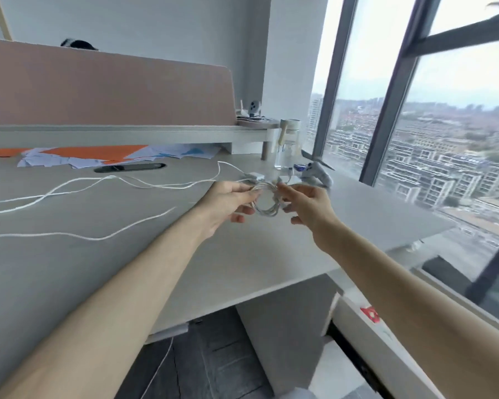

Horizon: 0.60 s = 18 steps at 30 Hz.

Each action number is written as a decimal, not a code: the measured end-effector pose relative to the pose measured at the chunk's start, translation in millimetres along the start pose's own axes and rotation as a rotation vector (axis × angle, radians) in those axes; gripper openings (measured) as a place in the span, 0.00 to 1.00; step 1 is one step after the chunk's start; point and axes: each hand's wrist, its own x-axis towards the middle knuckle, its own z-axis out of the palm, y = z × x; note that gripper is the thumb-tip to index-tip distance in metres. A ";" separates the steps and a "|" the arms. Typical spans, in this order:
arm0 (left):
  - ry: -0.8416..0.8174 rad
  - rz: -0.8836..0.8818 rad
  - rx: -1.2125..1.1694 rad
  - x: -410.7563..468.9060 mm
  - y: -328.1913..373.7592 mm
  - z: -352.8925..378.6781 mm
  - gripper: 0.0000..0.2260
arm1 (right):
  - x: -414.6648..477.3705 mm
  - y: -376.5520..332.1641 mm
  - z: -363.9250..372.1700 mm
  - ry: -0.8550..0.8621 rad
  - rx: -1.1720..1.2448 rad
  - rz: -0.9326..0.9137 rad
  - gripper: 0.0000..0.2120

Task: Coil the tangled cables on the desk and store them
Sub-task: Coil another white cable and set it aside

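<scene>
A small coil of white cable [267, 201] hangs between my two hands above the grey desk [242, 254]. My left hand [228, 201] holds the coil's left side, fingers curled round its loops. My right hand [308, 204] pinches the coil's right side near a small white plug end. Loose white cables [78, 187] trail leftwards across the desk in long curves, and another strand [98, 237] lies nearer me. A white adapter block [254, 176] sits just behind the coil.
Orange and white papers [98, 156] lie under a raised white shelf [127, 133]. A dark cable slot [130, 167] is set in the desk. A clear bottle [288, 148] and a grey object [317, 172] stand at the back right. An open white drawer [366, 335] is below right.
</scene>
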 end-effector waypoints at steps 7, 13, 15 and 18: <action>-0.282 -0.045 -0.024 -0.2 6.3 165.1 0.12 | -58.7 32.5 -158.2 0.266 -0.050 0.089 0.09; -0.540 -0.067 0.151 -10.6 -20.8 272.2 0.12 | -108.1 85.5 -244.9 0.409 -0.089 0.229 0.10; -0.565 -0.068 0.228 -11.0 -36.0 298.6 0.11 | -115.0 107.3 -263.9 0.432 -0.099 0.305 0.10; -0.563 -0.038 0.340 -7.9 -60.9 327.2 0.10 | -114.5 140.1 -281.4 0.455 -0.106 0.396 0.11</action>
